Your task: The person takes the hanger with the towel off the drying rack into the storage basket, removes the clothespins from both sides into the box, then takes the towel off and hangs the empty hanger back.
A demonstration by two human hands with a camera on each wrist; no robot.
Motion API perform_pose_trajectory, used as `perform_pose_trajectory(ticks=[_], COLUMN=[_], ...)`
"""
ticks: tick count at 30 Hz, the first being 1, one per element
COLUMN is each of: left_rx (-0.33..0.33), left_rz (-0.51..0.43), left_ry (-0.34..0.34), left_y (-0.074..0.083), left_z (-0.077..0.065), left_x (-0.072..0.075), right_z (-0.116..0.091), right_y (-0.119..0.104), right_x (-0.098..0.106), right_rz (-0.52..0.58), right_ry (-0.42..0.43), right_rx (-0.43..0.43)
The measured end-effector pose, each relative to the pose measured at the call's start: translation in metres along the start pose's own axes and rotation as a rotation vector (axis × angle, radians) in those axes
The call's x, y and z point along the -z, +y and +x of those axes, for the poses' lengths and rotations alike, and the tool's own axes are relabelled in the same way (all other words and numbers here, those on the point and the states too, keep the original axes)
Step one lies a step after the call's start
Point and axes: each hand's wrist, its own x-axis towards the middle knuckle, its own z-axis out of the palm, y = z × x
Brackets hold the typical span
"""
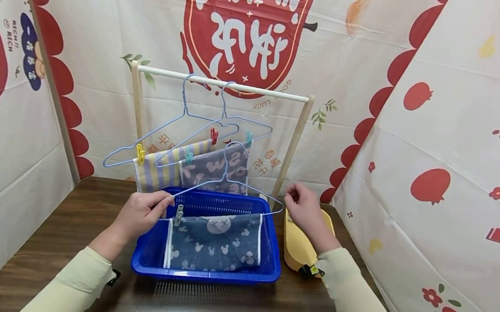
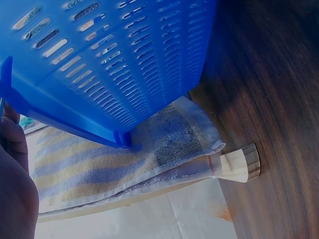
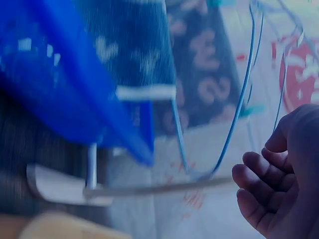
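My left hand [image 1: 145, 212] grips the left end of a blue wire hanger [image 1: 225, 174]. A dark blue-grey towel [image 1: 214, 246] with pale prints hangs folded over its lower bar, above the blue basket [image 1: 205, 275]. One grey-green clothespin [image 1: 178, 215] sits near the towel's left edge; I see none at its right edge. My right hand [image 1: 305, 209] is to the right of the hanger, over a yellow container [image 1: 297, 248]. Its fingers [image 3: 254, 172] are loosely curled in the right wrist view, with nothing visible in them and apart from the hanger.
Behind the basket, a rack with a white rail [image 1: 259, 91] carries two hangers. A yellow-striped towel [image 1: 160, 171] hangs with yellow and red clothespins, and a grey lettered towel [image 1: 214, 168] with teal ones. Printed cloth walls surround the wooden table [image 1: 77, 225].
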Motion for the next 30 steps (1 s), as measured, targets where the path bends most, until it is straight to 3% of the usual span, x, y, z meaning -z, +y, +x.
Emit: perform_pose_trajectory(ticks=[6,13,20,30], left_rx=[-0.001,0.014,-0.001,0.013], left_rz=[-0.001,-0.007,-0.003,-0.008], left_ry=[0.007,-0.003,0.001,-0.005], left_y=[0.000,0.002,0.001,0.002], left_z=[0.000,0.002,0.001,0.003], left_x=[-0.001,-0.001,-0.001,-0.001], right_z=[-0.012,-0.018,-0.015,-0.013], right_y=[-0.041,-0.084,-0.112,-0.137], right_x=[-0.011,-0.040,-0.070,-0.105], right_rz=[0.015,0.008,-0.014,-0.029], right_ry=[-0.117,-0.295,-0.470,-0.510], right_rx=[0.128,0.258,0.313,0.386])
